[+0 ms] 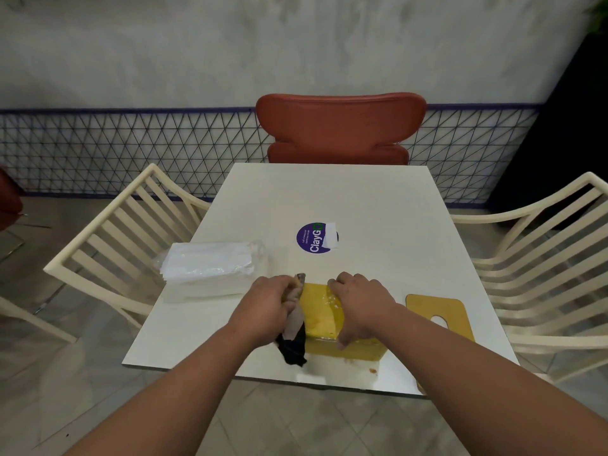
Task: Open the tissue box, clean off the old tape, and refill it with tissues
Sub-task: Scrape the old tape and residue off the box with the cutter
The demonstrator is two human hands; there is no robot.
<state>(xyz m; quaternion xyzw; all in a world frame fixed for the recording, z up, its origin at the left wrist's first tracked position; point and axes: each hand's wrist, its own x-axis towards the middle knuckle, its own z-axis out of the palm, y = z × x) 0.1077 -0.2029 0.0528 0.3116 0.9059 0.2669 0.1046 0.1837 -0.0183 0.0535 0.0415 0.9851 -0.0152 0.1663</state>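
- The tissues, a soft white stack in a crinkly clear wrapper, lie on the table just left of the work, probably kept handy for the refill
- The left hand grips a limp cloth, pale with a dark end, at the left edge of the box, seemingly to rub off tape residue
- The yellow tissue box, flat-sided and rigid, sits near the front edge, whitish flecks on top
- The right hand clasps the box, fingers curled over it, likely steadying it
- The yellow lid, a flat slotted panel, lies off just right of the box

Red chair behind white table
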